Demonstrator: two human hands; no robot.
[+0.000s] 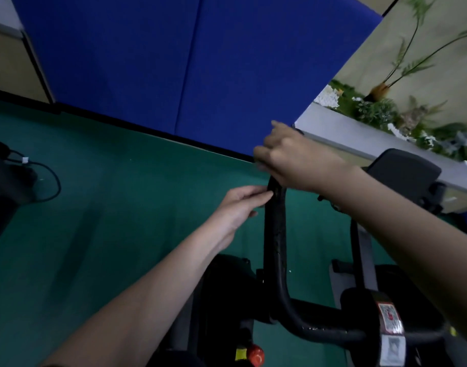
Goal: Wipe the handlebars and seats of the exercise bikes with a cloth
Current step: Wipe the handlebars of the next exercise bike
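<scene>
The exercise bike's black handlebar (pixel 276 234) rises from the lower centre, its left prong pointing away from me. My right hand (pixel 293 157) is curled round the far tip of that prong, which it hides. My left hand (pixel 240 205) reaches in from the left, and its fairly straight fingertips and thumb touch the side of the prong just below the right hand. No cloth shows in either hand. The bike's seat is out of view.
A blue padded wall (pixel 174 62) stands just beyond the bar on green floor (pixel 108 207). A grey planter ledge (pixel 341 133) with plants runs at the right, with a dark padded part (pixel 404 168) before it. Black equipment with a cable (pixel 50 181) sits at the left. A red knob (pixel 256 353) is below.
</scene>
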